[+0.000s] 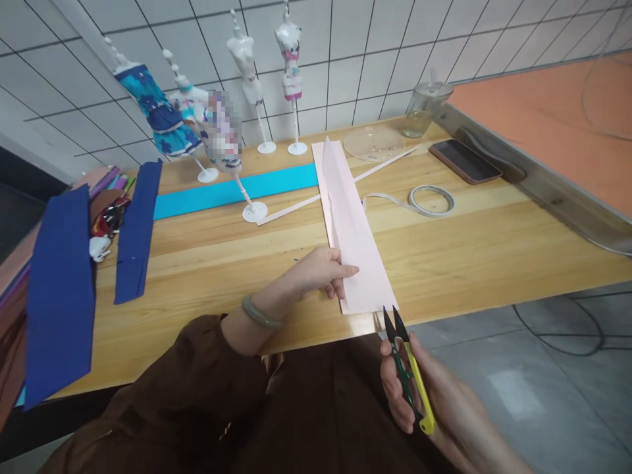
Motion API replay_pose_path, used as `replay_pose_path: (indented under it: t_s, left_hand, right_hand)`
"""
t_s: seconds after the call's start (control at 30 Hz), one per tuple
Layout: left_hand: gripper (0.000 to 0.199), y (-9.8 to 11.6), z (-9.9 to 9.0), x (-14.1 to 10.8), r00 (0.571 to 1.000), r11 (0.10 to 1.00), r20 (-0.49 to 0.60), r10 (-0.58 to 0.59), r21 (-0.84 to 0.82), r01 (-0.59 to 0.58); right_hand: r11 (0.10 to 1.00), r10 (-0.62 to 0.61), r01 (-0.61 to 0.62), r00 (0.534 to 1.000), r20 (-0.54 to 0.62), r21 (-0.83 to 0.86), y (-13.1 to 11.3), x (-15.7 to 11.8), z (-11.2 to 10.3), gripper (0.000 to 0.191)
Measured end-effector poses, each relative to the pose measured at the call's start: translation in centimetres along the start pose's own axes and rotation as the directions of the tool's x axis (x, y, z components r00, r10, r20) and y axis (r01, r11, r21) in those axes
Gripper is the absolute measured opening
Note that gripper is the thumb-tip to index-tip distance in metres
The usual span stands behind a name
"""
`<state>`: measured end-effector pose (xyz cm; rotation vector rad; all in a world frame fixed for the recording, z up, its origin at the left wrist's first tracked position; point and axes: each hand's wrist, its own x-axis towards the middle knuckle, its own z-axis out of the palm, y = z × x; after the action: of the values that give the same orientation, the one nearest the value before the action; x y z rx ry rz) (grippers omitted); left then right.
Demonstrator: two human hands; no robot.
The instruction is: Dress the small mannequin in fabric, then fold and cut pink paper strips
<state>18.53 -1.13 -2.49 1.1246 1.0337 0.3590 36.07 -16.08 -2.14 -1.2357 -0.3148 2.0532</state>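
Observation:
A long folded strip of pale pink paper point(358, 243) lies on the wooden table, its near end close to the front edge. My left hand point(326, 271) grips its left side, thumb on top and the other fingers curled at the edge. In my right hand point(439, 388) rests a pair of thread snips point(405, 372) with one green and one yellow handle. Their dark blades stand apart, tips up at the paper's near right corner; whether they touch it I cannot tell. A thin pale strip point(291, 209) passes beneath the pink paper.
Several small mannequins point(291, 59) stand at the back. A turquoise strip point(207, 196) and dark blue pieces point(62, 289) lie left. A tape roll point(432, 201), phone point(465, 161), clear plastic disc point(374, 143) and glass cup point(419, 112) are right. The table point(494, 243) ends near my lap.

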Motion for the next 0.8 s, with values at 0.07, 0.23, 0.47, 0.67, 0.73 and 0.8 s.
replay_pose_path:
  t_s: [0.07,0.23,0.47,0.67,0.73,0.8]
  left_hand:
    - [0.022,-0.1,-0.1,0.0,1.0,1.0,0.013,0.008,-0.007,-0.008]
    - [0.023,-0.4,-0.2,-0.2,0.999,0.999,0.022,0.034,0.008,-0.034]
    - [0.027,-0.4,-0.1,-0.4,0.998,0.998,0.022,0.06,0.0,-0.06]
    - [0.026,-0.7,-0.2,-0.2,0.995,0.994,0.032,0.097,-0.044,-0.095]
    - [0.025,-0.8,-0.2,-0.2,0.994,0.994,0.046,0.1,-0.05,-0.097]
    - [0.024,-0.8,-0.2,-0.2,0.994,0.994,0.053,0.097,-0.052,-0.095]
  right_hand:
    - [0.997,-0.006,0.004,1.0,-0.018,-0.081,0.4,0.0,0.1,0.043]
    - [0.978,-0.02,0.018,1.0,-0.009,-0.207,1.1,0.3,0.4,0.048]
    - [0.969,-0.083,0.074,0.996,-0.025,-0.236,0.7,1.0,1.0,0.046]
    - [0.975,-0.129,0.12,0.991,-0.035,-0.187,0.7,1.6,1.5,0.046]
    - [0.974,-0.148,0.14,0.989,-0.03,-0.179,0.7,1.8,1.5,0.045]
    - [0.971,-0.162,0.154,0.986,-0.028,-0.185,0.7,2.0,1.6,0.044]
